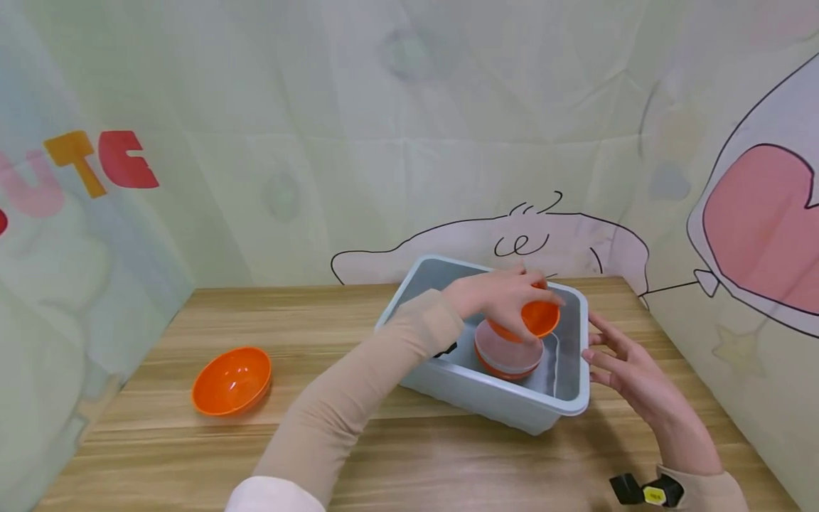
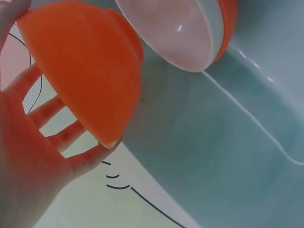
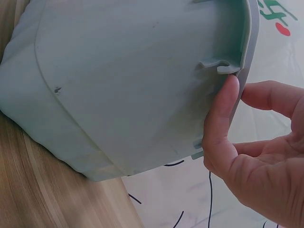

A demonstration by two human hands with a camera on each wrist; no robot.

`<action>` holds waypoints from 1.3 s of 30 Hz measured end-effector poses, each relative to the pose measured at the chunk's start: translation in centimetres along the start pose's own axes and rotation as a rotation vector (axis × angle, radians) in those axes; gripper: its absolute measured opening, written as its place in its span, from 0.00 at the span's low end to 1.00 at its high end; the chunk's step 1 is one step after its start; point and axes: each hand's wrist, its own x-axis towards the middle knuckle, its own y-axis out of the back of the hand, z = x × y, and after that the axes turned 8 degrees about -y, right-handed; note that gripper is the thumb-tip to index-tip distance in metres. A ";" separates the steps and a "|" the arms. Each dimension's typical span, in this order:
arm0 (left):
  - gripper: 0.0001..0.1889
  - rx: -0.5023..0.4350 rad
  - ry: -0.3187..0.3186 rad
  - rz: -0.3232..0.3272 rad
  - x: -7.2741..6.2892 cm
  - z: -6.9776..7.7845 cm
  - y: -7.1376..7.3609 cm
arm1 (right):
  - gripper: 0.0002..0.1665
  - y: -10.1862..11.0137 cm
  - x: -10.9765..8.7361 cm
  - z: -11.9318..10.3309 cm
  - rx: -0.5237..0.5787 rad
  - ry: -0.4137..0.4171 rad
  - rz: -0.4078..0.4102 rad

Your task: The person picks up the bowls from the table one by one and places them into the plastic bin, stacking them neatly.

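My left hand [image 1: 502, 295] reaches into a light blue-grey plastic bin [image 1: 473, 398] and grips an orange bowl [image 1: 542, 318] by its rim. In the left wrist view that bowl [image 2: 90, 71] is tilted, its outside toward the camera, with the fingers spread along its edge. Just below it in the bin sits a white-lined bowl [image 1: 505, 352] with orange under its rim; the left wrist view shows its pale inside [image 2: 175, 33]. At the bin's right end my right hand [image 1: 630, 373] pinches the rim [image 3: 244, 78] between thumb and finger.
Another orange bowl [image 1: 232, 382] stands on the wooden table [image 1: 307, 320] to the left of the bin. A printed cloth backdrop [image 1: 307, 142] rises behind the table and along both sides. A black device with a yellow label [image 1: 655, 494] is strapped at my right wrist.
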 end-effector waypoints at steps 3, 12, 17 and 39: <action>0.38 -0.036 0.015 -0.011 0.2 0.0 -0.4 | 0.44 0.1 0.1 0.0 0.001 0.009 -0.003; 0.38 -0.125 0.045 -0.053 0.5 0.0 -1.3 | 0.44 0.2 0.1 0.0 -0.006 0.000 0.001; 0.39 -0.152 0.053 -0.072 0.9 0.0 -1.8 | 0.44 0.2 0.0 -0.1 -0.010 -0.001 0.009; 0.40 -0.203 0.133 -0.163 1.7 0.1 -3.0 | 0.45 0.1 0.0 -0.2 -0.018 -0.032 0.021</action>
